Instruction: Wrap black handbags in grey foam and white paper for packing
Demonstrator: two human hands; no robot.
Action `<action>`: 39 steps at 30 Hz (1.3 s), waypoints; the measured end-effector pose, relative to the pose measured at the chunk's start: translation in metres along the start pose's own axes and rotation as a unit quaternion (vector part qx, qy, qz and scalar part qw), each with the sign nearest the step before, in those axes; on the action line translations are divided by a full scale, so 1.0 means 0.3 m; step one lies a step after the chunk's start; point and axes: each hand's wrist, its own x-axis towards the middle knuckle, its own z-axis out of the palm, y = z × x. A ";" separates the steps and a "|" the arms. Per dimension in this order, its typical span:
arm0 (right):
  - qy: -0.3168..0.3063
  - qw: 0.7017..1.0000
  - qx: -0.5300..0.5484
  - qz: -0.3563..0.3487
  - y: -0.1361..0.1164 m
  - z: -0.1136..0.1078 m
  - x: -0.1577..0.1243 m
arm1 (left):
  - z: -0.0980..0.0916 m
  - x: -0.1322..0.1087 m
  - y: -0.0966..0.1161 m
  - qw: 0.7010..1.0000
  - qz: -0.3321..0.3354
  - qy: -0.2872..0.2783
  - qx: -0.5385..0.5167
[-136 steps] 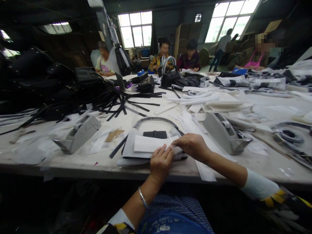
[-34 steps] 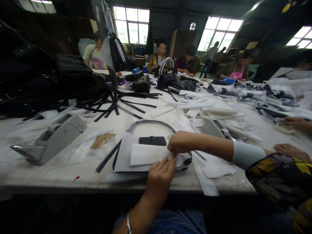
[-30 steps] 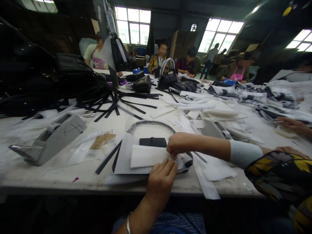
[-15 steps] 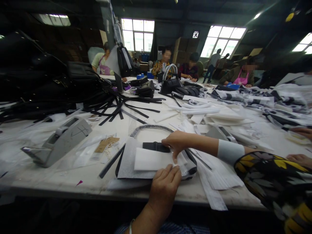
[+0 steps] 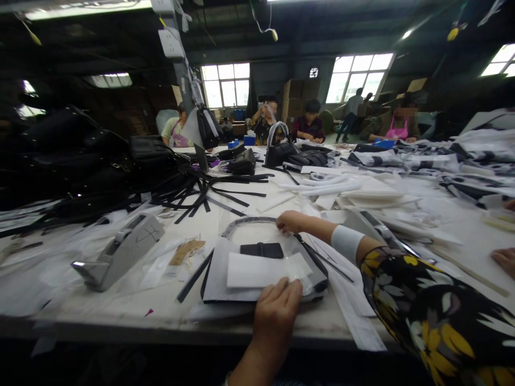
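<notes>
A black handbag lies on its back on the table, its front covered with a white sheet. A folded white foam piece and clear plastic sit on top, below the black flap strap. My left hand rests on the near side of the bag, fingers lying over the plastic's lower edge; its thumb is hidden. My right hand has curled fingers closed at the right side of the wrapped bag handle.
Grey tape dispensers stand left and right. Brown tags lie left of the bag. Black straps and piled black bags fill the left. White strips lie at right. A co-worker's hand shows at the right edge.
My right hand has moved up and away from the plastic and strap to the handle. My left hand stays at the bag's near edge. The view has tilted upward.
</notes>
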 end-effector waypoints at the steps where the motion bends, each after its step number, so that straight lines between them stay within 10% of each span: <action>1: 0.034 0.999 -0.001 0.005 -0.005 0.006 -0.029 | 0.001 -0.003 0.001 1.000 -0.002 0.003 0.000; 9: 0.106 0.991 0.023 -0.076 -0.086 0.233 -0.228 | -0.012 0.002 0.005 1.000 -0.012 -0.024 0.000; 17: 0.154 0.985 0.051 -0.060 -0.156 0.192 -0.280 | -0.048 0.029 0.001 0.998 -0.001 -0.064 -0.011; 24: 0.221 0.968 0.058 -0.108 -0.204 0.372 -0.511 | -0.214 0.099 -0.039 0.984 0.013 -0.144 -0.101; 32: 0.399 0.909 0.090 -0.078 -0.288 0.472 -0.597 | -0.432 0.122 -0.255 0.938 0.101 -0.295 0.153; 36: 0.322 0.898 0.299 -0.004 -0.379 0.540 -0.624 | -0.433 0.061 -0.324 0.930 0.097 -0.320 0.150; 39: 0.223 0.826 0.514 0.068 -0.428 0.574 -0.594 | -0.407 0.014 -0.355 0.941 0.110 -0.291 0.130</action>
